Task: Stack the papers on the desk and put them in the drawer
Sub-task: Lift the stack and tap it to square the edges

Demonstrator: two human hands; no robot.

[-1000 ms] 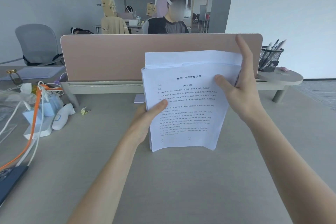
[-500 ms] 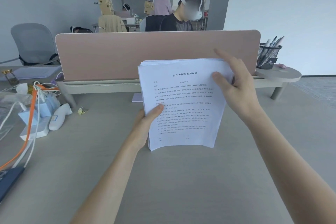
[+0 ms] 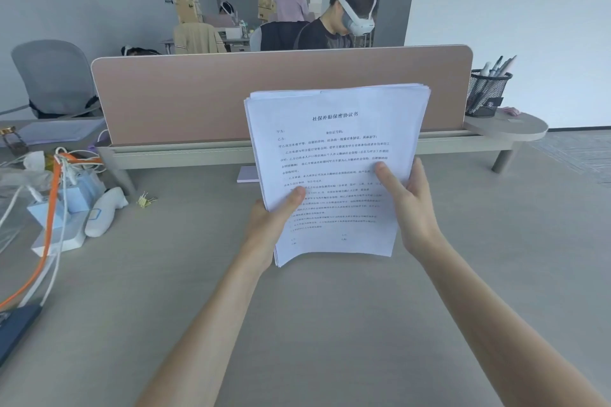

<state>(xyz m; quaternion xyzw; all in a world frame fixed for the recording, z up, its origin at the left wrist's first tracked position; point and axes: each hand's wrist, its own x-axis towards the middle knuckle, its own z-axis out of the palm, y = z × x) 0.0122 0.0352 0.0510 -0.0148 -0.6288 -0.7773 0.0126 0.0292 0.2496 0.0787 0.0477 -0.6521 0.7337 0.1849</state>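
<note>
Head view, papers: a thick stack of printed papers (image 3: 334, 158) is held upright above the table (image 3: 330, 324), printed side toward the camera, bottom edge just above or on the tabletop; I cannot tell which.
Head view, stack edges: the top edges are nearly flush, with a few sheets fanned slightly at the upper right; the bottom left corner curls outward.
Head view, left hand: the left hand (image 3: 269, 225) grips the stack's lower left edge, thumb pressed on the front sheet, fingers hidden behind the papers.
Head view, right hand: the right hand (image 3: 413, 205) grips the right edge a little higher, thumb laid across the front sheet, fingers wrapped behind.
Head view, partition: a pink-brown divider panel (image 3: 198, 96) stands along the far edge of the table, behind the papers.
Head view, small pad: a pale square pad (image 3: 246, 174) lies flat at the foot of the panel, partly hidden by the stack.
Head view, left clutter: white and orange cables (image 3: 49, 215), a white handheld device (image 3: 104, 213) and a gold binder clip (image 3: 145, 200) lie well apart from the papers.
Head view, far right: a black mesh pen cup (image 3: 486, 92) with pens stands on a round shelf (image 3: 522, 125) beside the panel's end.
Head view, drawer: not seen.
</note>
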